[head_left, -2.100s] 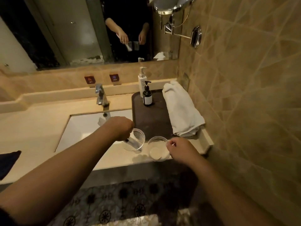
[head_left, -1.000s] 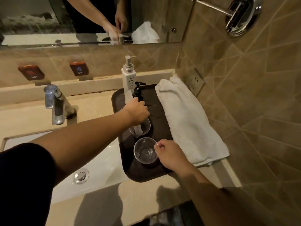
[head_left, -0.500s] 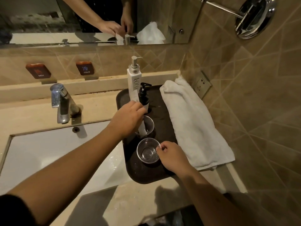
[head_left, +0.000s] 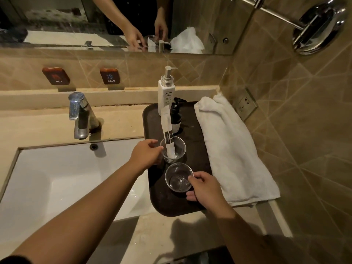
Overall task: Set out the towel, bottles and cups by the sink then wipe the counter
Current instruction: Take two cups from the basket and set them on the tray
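A dark tray (head_left: 158,202) lies on the counter to the right of the sink. At its back stand a tall white pump bottle (head_left: 166,96) and a small black pump bottle (head_left: 176,119). A folded white towel (head_left: 232,149) lies along the tray's right side. Two clear cups stand on the tray. The far cup (head_left: 180,149) holds an upright white packet (head_left: 166,128). My left hand (head_left: 146,155) is at that cup's left side, fingers loose and apart, just touching it. My right hand (head_left: 205,187) pinches the rim of the near cup (head_left: 177,179), which holds nothing.
The white sink basin (head_left: 62,178) and chrome tap (head_left: 80,115) are to the left. A tiled wall with a power socket (head_left: 245,105) stands close on the right, and a wall mirror on an arm (head_left: 318,27) juts out above. The mirror runs along the back.
Both cups went from the counter's front edge onto the tray. My left hand has let go of the packet and drawn back to the far cup's left side. My right hand stays on the near cup.
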{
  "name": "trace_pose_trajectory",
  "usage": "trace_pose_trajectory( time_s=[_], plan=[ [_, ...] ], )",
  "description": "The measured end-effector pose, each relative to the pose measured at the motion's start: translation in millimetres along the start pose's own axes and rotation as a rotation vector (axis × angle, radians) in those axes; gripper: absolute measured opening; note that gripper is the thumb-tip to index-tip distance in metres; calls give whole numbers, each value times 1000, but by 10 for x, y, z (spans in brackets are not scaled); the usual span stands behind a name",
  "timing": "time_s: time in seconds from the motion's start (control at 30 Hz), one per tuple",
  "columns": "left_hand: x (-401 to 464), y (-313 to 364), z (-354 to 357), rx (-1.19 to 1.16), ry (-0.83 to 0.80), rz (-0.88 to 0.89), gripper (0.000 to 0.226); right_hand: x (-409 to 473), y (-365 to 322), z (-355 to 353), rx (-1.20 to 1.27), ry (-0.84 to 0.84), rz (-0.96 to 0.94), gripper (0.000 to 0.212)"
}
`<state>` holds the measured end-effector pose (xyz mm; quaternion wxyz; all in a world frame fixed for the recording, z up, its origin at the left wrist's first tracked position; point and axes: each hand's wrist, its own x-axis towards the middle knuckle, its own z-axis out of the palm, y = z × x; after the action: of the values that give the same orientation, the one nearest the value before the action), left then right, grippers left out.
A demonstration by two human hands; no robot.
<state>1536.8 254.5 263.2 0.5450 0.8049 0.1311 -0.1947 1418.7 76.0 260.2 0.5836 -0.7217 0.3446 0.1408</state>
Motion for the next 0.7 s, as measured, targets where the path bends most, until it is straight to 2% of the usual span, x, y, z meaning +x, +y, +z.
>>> trace_pose_trajectory(
  time_s=[0.23, 0.43, 0.7],
  plan=[
    [42, 30, 86, -159, -4, -60, 17, 41, 12, 20, 0, 22, -88, 18],
    [139, 63, 175, -163, 11, -19, 25, 122, -44, 24, -13, 57, -118, 17],
    [176, 85, 200, -196, 7, -12, 20, 200, -59, 77, -5, 79, -106, 14]
  ],
)
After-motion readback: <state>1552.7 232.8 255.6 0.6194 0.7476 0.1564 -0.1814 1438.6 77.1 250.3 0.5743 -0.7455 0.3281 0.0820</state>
